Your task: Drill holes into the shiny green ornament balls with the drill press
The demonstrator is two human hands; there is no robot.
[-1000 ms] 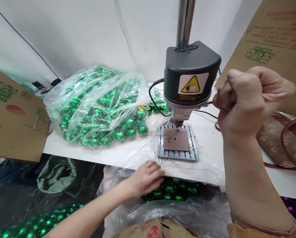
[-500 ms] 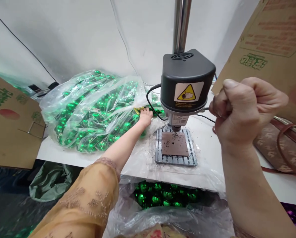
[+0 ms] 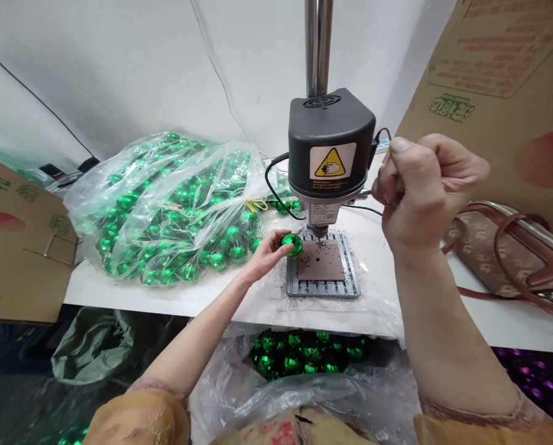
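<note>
My left hand (image 3: 263, 256) is shut on a shiny green bauble (image 3: 292, 244), holding it just above the left edge of the brown pad (image 3: 320, 261) on the ribbed metal base (image 3: 304, 287) of a small bench drill press (image 3: 328, 145). The drill bit's tip is hidden by the chuck and dark shavings lie around it. My right hand (image 3: 425, 191) is raised in a fist, gripping the thin feed lever (image 3: 364, 193) at the right side of the drill head.
A large clear plastic bag of green baubles (image 3: 165, 213) lies left of the drill, and another bag of them (image 3: 304, 353) sits below the table's front edge. Cardboard sheets (image 3: 503, 80) stand at both sides. A brown handbag (image 3: 494, 250) rests at the right.
My left hand has moved from the big bag to the drill base and now holds a green bauble. My right hand stays in its fist on the lever.
</note>
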